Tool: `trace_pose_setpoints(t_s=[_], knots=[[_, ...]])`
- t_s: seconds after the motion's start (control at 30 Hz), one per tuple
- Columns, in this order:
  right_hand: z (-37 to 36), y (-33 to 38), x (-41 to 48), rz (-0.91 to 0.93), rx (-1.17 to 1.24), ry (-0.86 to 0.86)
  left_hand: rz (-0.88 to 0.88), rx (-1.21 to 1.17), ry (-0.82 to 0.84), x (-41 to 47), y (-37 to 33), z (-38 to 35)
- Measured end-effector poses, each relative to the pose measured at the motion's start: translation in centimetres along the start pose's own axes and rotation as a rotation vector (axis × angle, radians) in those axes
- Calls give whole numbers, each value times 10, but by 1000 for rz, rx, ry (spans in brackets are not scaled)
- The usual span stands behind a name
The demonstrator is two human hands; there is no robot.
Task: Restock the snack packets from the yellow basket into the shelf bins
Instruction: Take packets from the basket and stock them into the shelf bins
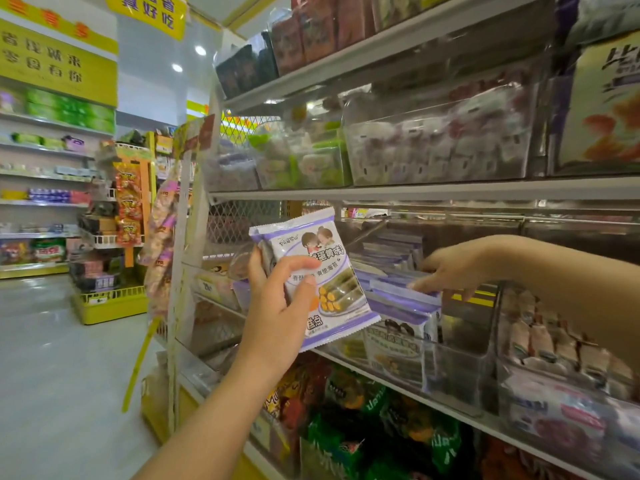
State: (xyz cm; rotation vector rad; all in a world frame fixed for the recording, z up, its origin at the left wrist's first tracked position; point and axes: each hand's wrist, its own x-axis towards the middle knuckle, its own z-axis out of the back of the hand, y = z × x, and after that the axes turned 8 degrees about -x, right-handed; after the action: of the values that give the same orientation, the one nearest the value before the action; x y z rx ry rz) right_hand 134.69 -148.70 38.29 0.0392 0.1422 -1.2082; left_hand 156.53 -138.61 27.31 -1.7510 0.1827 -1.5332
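The tall grey metal shelf unit (415,194) carries rows of clear bins. In its middle row stands the clear plastic shelf bin (457,368) that is being filled. It already holds a row of purple-and-white snack packets (398,299), standing on edge and leaning. The left hand (280,306) is just in front of the bin, its fingers (294,263) and thumb curled around a small stack of the same flat purple-and-white foil packets (322,271), printed face toward the camera. The right hand (450,268) reaches into the bin; its fingers (424,285) lie fairly straight on the top edges of the stocked packets and, as far as the blur allows, press them and do not pinch. To do this step well, I think the right hand should push the row back to open a gap at the front, then the left hand should slide its packets in upright, faces forward. On the held packet I can read "蛋黄", "海苔" and "糕点", under a drawing of two children. The yellow hanging sign (152,12) reads "真好吃".
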Motion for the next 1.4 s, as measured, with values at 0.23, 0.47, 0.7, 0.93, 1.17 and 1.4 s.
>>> trace_pose_setpoints(t_s=[0.23, 0.47, 0.7, 0.93, 1.17, 1.4], knots=[[24, 5, -50, 500, 750, -216, -19, -73, 261, -4, -26, -4], [24, 14, -75, 667, 729, 123, -20, -358, 431, -10, -64, -18], [41, 4, -111, 586, 523, -738, -35, -240, 295, 30, -63, -24], [15, -8, -86, 332, -458, -1151, 8, 194, 388, 21, -27, -43], [0, -22, -19, -6, -270, -835, -61, 398, 516, 6, -1, -48], [13, -30, 14, -35, 587, -20, -123, 359, 488, 5, 13, -48]])
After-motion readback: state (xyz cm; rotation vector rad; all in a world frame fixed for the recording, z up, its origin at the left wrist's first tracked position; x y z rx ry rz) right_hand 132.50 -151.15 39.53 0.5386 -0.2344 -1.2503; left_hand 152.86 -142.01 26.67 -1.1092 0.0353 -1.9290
